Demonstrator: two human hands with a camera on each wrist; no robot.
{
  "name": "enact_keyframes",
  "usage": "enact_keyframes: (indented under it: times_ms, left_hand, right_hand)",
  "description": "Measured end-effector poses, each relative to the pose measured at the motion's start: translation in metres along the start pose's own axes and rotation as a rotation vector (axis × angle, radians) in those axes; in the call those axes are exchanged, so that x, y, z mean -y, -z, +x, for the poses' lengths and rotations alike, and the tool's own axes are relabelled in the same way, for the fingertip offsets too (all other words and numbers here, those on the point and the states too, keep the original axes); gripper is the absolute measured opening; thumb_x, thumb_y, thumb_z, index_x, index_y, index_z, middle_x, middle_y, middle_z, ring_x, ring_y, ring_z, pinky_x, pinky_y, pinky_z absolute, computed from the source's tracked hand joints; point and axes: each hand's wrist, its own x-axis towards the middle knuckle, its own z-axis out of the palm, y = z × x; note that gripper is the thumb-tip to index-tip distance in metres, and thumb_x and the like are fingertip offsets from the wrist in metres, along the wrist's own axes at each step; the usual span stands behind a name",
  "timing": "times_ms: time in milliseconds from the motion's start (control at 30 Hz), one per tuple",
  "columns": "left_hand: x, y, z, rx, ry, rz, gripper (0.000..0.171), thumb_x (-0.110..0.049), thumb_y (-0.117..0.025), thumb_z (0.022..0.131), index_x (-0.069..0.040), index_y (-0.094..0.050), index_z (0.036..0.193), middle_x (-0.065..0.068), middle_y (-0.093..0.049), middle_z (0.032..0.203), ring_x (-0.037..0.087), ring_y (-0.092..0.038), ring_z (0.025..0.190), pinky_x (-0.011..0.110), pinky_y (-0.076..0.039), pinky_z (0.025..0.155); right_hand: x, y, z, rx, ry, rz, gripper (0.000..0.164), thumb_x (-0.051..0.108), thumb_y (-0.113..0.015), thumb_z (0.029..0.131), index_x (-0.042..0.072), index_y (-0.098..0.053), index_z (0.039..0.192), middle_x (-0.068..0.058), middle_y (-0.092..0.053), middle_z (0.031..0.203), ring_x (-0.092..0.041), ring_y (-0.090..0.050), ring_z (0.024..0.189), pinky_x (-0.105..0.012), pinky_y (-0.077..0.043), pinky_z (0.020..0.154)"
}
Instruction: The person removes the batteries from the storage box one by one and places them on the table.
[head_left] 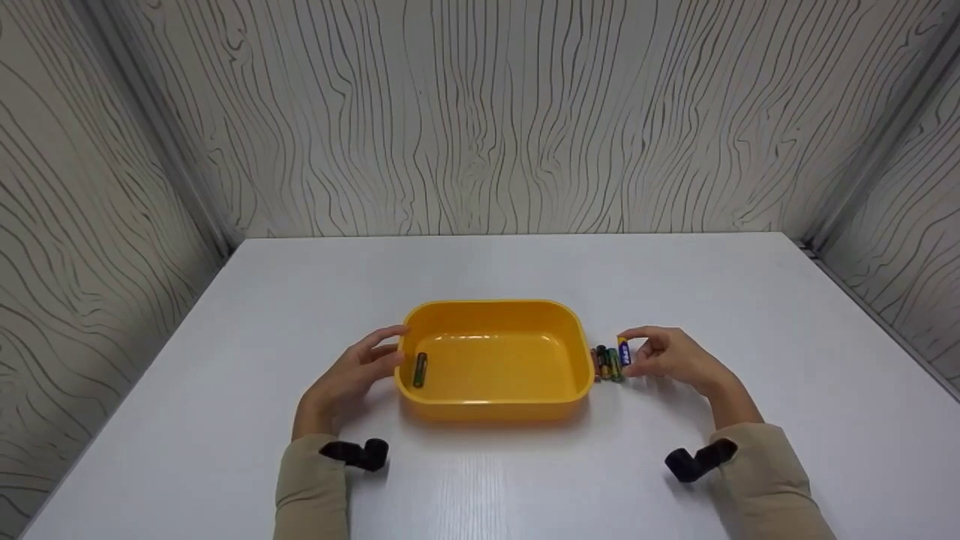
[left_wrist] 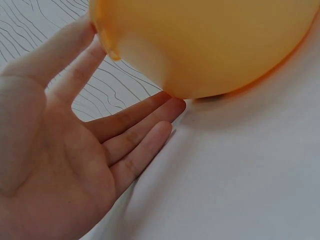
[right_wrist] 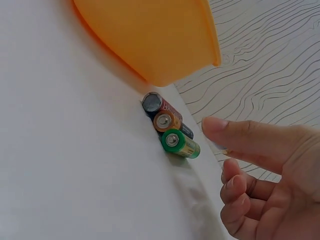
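Note:
A yellow plastic basin (head_left: 491,412) stands on the white table, with one dark green battery (head_left: 420,370) lying inside near its left wall. Fairly straight fingers of my left hand (head_left: 358,373) touch the basin's left side; the left wrist view shows the same hand (left_wrist: 65,155) with its upper fingertips at the rim and others near the base. My right hand (head_left: 667,358) pinches a blue and yellow battery (head_left: 624,352), mostly hidden behind the thumb in the right wrist view. Just left of it lie a red and black battery (right_wrist: 162,105), a copper-topped battery (right_wrist: 167,121) and a green battery (right_wrist: 181,144) side by side.
The row of batteries lies close against the basin's right outer wall. Wood-grain patterned panels (head_left: 480,120) rise behind the table (head_left: 480,270) and on both sides. A black camera mount (head_left: 360,454) sits at the left sleeve and another mount (head_left: 697,459) at the right.

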Motion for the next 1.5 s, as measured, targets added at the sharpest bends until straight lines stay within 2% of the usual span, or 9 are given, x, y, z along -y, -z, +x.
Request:
enact_keyframes:
  times_ms: [267,500,733,1100,1500]
  left_hand:
    - [0.0000,0.0000,-0.0014,0.007,-0.003,-0.006,0.048,-0.044,-0.066,0.089,-0.037,-0.052,0.134,0.005,-0.046,0.149,0.029,-0.047,0.133,0.066,-0.012,0.120]
    - [0.0010,0.0021,-0.0017,0.057,-0.096,0.024,0.050,-0.036,-0.060,0.094,-0.028,-0.045,0.141,0.012,-0.045,0.150,0.029,-0.052,0.129,0.063,-0.017,0.120]
    - [0.0023,0.0018,0.0002,0.027,-0.060,0.013,0.049,-0.039,-0.063,0.092,-0.032,-0.048,0.138,0.008,-0.047,0.148,0.029,-0.051,0.129,0.063,-0.017,0.121]
    - [0.0018,0.0020,-0.0017,0.050,-0.094,0.021,0.050,-0.036,-0.061,0.094,-0.029,-0.046,0.141,0.011,-0.046,0.150,0.030,-0.049,0.133,0.064,-0.016,0.120]
    - [0.0008,0.0022,-0.0011,0.052,-0.080,0.029,0.050,-0.038,-0.061,0.094,-0.030,-0.046,0.141,0.012,-0.044,0.151,0.030,-0.049,0.133,0.061,-0.019,0.121]
  right_hand:
    - [-0.0082,-0.0016,0.0011,0.000,-0.030,-0.026,0.071,0.026,-0.081,0.077,0.004,-0.051,0.137,0.003,-0.058,0.077,-0.014,-0.051,0.069,-0.017,-0.047,0.062]
    - [-0.0079,-0.0010,0.0008,0.045,0.012,-0.033,0.066,0.020,-0.080,0.078,0.000,-0.051,0.135,0.003,-0.054,0.073,-0.011,-0.048,0.066,-0.018,-0.043,0.058]
    - [-0.0048,-0.0034,0.0012,0.043,-0.003,-0.045,0.065,0.017,-0.079,0.079,0.000,-0.052,0.135,0.003,-0.053,0.073,-0.012,-0.047,0.065,-0.017,-0.043,0.057]
    - [-0.0033,-0.0046,0.0022,0.046,-0.016,-0.051,0.065,0.014,-0.079,0.078,0.000,-0.051,0.135,0.003,-0.053,0.073,-0.012,-0.047,0.067,-0.017,-0.042,0.060]
    - [-0.0029,-0.0013,0.0007,0.057,0.027,-0.033,0.068,0.020,-0.080,0.078,0.000,-0.050,0.136,0.003,-0.055,0.074,-0.011,-0.047,0.066,-0.018,-0.042,0.058]
